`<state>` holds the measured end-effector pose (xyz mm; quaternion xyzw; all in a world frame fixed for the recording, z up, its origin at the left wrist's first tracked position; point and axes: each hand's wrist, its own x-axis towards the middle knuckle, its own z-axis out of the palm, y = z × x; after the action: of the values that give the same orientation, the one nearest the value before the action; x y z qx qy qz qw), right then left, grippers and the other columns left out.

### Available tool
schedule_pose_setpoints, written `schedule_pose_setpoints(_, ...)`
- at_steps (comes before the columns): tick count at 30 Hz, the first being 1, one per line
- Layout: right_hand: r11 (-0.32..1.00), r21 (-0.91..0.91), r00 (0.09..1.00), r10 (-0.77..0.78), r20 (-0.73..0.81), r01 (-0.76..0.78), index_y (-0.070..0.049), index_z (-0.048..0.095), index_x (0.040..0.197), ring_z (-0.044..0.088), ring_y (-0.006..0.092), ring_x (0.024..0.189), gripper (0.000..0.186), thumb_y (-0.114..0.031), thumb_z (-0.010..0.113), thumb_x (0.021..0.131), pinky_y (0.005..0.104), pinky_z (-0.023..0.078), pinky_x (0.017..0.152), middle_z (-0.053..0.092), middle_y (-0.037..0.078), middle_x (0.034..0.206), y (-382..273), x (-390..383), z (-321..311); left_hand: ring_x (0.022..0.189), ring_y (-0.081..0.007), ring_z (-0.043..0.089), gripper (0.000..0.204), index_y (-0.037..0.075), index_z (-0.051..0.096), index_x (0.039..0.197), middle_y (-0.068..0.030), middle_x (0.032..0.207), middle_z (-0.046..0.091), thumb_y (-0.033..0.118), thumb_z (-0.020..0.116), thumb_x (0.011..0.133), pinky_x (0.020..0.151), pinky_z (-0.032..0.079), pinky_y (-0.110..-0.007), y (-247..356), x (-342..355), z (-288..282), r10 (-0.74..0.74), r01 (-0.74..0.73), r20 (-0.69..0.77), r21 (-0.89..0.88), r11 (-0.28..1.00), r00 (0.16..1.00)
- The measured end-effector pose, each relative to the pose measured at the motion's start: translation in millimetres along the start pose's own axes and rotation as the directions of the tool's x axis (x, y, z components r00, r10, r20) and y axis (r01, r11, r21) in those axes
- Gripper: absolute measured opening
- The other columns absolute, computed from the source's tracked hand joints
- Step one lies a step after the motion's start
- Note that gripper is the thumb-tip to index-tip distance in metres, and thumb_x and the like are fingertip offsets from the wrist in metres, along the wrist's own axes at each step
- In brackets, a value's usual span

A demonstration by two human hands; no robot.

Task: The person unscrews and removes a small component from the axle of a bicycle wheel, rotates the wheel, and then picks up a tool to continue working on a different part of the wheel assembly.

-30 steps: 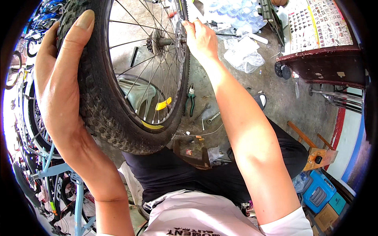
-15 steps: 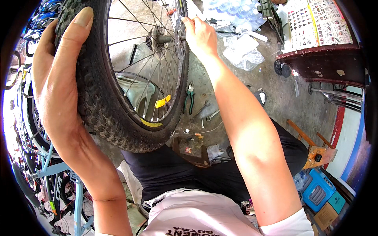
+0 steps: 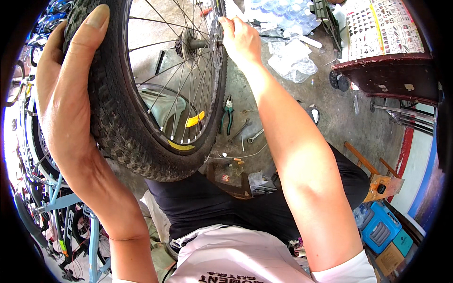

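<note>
A bicycle wheel (image 3: 181, 78) with a black knobby tyre stands tilted in front of me, its lower edge by my black trousers. My left hand (image 3: 71, 80) wraps round the tyre (image 3: 113, 108) on the left, thumb on top of the tread. On the wheel's other side, my right hand (image 3: 241, 42) is closed at the rim, level with the hub (image 3: 196, 44); its fingertips are partly hidden. A small sprocket cluster (image 3: 179, 48) sits on the hub. Fixed among the spokes is a yellow reflector (image 3: 195, 119).
Green-handled pliers (image 3: 227, 115), a spanner (image 3: 240, 130) and another wrench (image 3: 255, 136) lie on the concrete floor. Plastic bags (image 3: 293, 61) are farther off. A dark red cabinet (image 3: 387, 78) stands at right, a blue case (image 3: 380, 227) below it. Several bicycles (image 3: 56, 203) line the left.
Both hands and the wheel have shifted very slightly up and left in the picture. The grips look the same.
</note>
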<state>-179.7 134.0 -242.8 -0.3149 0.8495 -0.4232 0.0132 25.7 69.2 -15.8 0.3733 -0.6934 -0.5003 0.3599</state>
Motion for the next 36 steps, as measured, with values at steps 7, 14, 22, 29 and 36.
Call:
schedule_pose_setpoints(7,1.0,-0.024,1.0,0.003,0.003,-0.003,-0.008,0.068,0.092,0.07,0.0425,0.084,0.043,-0.048,0.055,0.101,0.0519,0.054,0.075,0.072,0.02,0.083,0.4,0.4,2.1,0.067,-0.0198,0.073,0.038,-0.004,0.064,0.118,-0.0184,0.09,0.073,0.022,0.075,0.092,0.06,0.06,-0.026,-1.2,-6.3,3.2,-0.041,0.04,-0.016,-0.036,0.999,0.999)
schedule_pose_setpoints(14,1.0,-0.017,0.999,0.023,0.024,-0.022,-0.008,0.068,0.091,0.07,0.0426,0.084,0.044,-0.048,0.054,0.101,0.0518,0.054,0.075,0.072,0.02,0.082,0.7,3.3,2.0,0.069,-0.0171,0.071,0.039,-0.005,0.064,0.117,-0.0148,0.091,0.072,0.022,0.075,0.092,0.061,0.058,-0.025,-1.9,-0.7,4.7,0.008,-0.008,-0.066,-0.004,1.0,0.998)
schedule_pose_setpoints(22,1.0,-0.004,1.0,-0.003,0.009,0.003,-0.008,0.067,0.091,0.07,0.0425,0.081,0.043,-0.048,0.054,0.101,0.0512,0.054,0.072,0.072,0.019,0.082,4.2,2.2,2.5,0.07,-0.012,0.067,0.036,-0.005,0.065,0.113,-0.008,0.091,0.07,0.022,0.076,0.091,0.064,0.053,-0.023,1.0,1.4,-2.2,-0.029,0.033,0.052,-0.06,0.998,0.998)
schedule_pose_setpoints(29,0.996,0.061,0.996,-0.061,-0.068,0.065,-0.007,0.062,0.094,0.068,0.0433,0.081,0.038,-0.044,0.057,0.102,0.0515,0.052,0.07,0.069,0.019,0.081,7.8,-3.1,17.3,0.077,-0.0092,0.058,0.04,-0.006,0.061,0.119,-0.0059,0.095,0.067,0.024,0.073,0.094,0.067,0.047,-0.023,-0.1,-0.7,-12.1,0.023,-0.021,-0.023,0.062,0.998,0.999)
schedule_pose_setpoints(36,0.995,0.097,0.993,-0.041,0.114,0.03,-0.007,0.058,0.089,0.066,0.0405,0.081,0.042,-0.048,0.061,0.099,0.0495,0.049,0.068,0.067,0.016,0.082,-4.3,1.0,5.2,0.099,-0.0216,0.06,0.059,-0.008,0.047,0.136,-0.016,0.11,0.064,0.027,0.072,0.095,0.091,0.049,-0.034,-10.5,7.0,-14.3,-0.019,0.029,-0.058,0.187,0.982,0.998)
